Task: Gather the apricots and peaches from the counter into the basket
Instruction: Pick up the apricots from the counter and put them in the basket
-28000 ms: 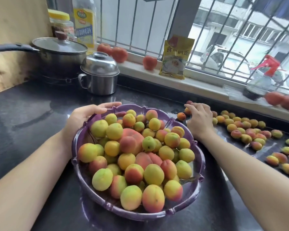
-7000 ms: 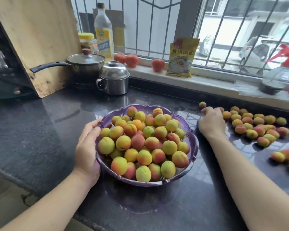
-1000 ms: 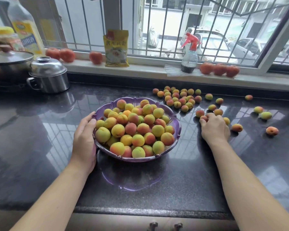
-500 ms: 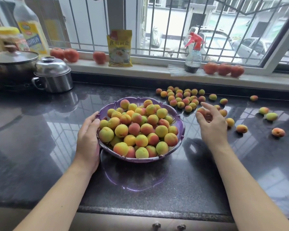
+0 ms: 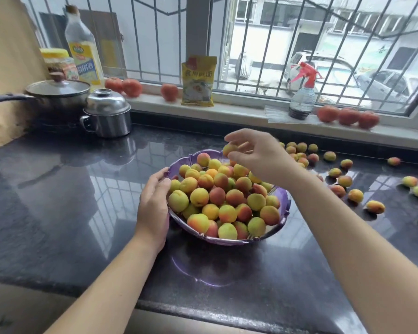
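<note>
Head view. Purple basket sits centre frame on the dark counter, heaped with yellow-red fruit.

Left hand lies against the basket's left rim, fingers loosely extended along the edge, thumb near the top lip; it steadies rather than grasps.

Right hand hovers over the basket's far edge, upper centre of frame. Fingertips pinch one small apricot; the other fingers are spread loosely above it.

Loose fruit remains on the counter in the right half of the frame: a cluster just behind the right wrist, plus scattered pieces trailing toward the right edge.

Step in hand, as judged: delivery of one piece into the basket, release not yet made. The task looks well along but unfinished.

Next move calls for letting the apricot go low onto the heap, toward a hollow, not the crest. The pile is already mounded above the rim, so a drop from height could send fruit rolling off. Then reach back right for the cluster.
</note>
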{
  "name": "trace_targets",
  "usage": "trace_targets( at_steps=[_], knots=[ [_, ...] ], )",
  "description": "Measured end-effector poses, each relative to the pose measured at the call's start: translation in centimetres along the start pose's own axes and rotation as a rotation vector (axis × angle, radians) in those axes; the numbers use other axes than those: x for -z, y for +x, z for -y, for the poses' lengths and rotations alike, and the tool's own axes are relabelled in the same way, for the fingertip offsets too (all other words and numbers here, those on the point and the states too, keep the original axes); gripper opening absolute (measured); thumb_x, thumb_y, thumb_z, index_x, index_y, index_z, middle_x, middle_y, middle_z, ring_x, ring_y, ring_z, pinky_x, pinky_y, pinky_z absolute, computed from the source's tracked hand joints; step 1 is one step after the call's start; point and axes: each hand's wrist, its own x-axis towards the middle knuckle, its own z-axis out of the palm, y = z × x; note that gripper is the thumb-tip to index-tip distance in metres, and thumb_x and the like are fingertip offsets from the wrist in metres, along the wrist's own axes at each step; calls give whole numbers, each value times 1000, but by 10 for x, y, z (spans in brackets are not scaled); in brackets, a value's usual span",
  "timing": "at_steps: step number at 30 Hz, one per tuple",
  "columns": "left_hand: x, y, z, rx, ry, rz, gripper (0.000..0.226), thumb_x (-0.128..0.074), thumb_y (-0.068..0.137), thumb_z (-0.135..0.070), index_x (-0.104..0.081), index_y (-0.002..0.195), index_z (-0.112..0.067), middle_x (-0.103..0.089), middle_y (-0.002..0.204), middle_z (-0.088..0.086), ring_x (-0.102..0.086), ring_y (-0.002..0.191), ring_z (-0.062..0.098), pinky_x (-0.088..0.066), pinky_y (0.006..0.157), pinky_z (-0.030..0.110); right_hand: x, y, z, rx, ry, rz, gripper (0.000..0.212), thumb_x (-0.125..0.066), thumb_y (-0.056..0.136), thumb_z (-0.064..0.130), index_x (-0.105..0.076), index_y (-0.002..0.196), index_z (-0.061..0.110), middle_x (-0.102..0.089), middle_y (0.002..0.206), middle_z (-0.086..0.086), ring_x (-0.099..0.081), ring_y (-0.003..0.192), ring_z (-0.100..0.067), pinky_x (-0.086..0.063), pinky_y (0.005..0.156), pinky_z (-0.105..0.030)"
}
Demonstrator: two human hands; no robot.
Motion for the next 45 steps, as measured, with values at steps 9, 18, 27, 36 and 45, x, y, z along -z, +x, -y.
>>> trace_targets(
  at_steps=[9, 18, 27, 36, 45],
  knots=[
    [4, 3, 2, 8, 9, 0, 41, -61, 86, -47, -72, 124, -36, -73, 130, 4, -69, 122, 26, -53, 108, 56, -52, 51, 21, 52, -361, 215, 17, -76, 86, 25, -75, 102, 21, -68, 96, 7, -64, 88, -12, -60, 82, -35],
    [2, 2, 1, 4, 19, 13, 43, -60, 88, -46, -70, 128, -34, -74, 128, 2, -70, 121, 25, -54, 107, 56, -53, 51, 19, 80, -441, 188, 16, -72, 90, 28, -77, 103, 22, -71, 100, 5, -65, 92, -16, -59, 81, -33],
    [1, 0, 1, -29, 6, 12, 41, -57, 90, -41, -70, 128, -30, -74, 128, 0, -70, 120, 21, -54, 109, 49, 6, -14, -66, -164, -57, -513, 16, -61, 97, 15, -76, 101, 16, -72, 89, 4, -65, 80, -10, -48, 73, -16],
    [-2, 1, 4, -56, -39, 17, 26, -49, 109, -20, -70, 123, -28, -78, 115, -5, -73, 110, 14, -57, 94, 32, 20, -68, -167, -570, -241, -732, 27, -51, 93, 2, -72, 108, 8, -60, 115, -17, -58, 110, -37, -44, 89, -35],
    [-4, -2, 1, -45, -69, 2, 26, -47, 110, -17, -69, 119, -26, -78, 114, -2, -71, 110, 16, -55, 102, 38, 17, -46, -180, -666, -608, -436, 35, -47, 100, 15, -60, 131, 21, -63, 128, -19, -59, 113, -43, -48, 90, -44]
  ],
)
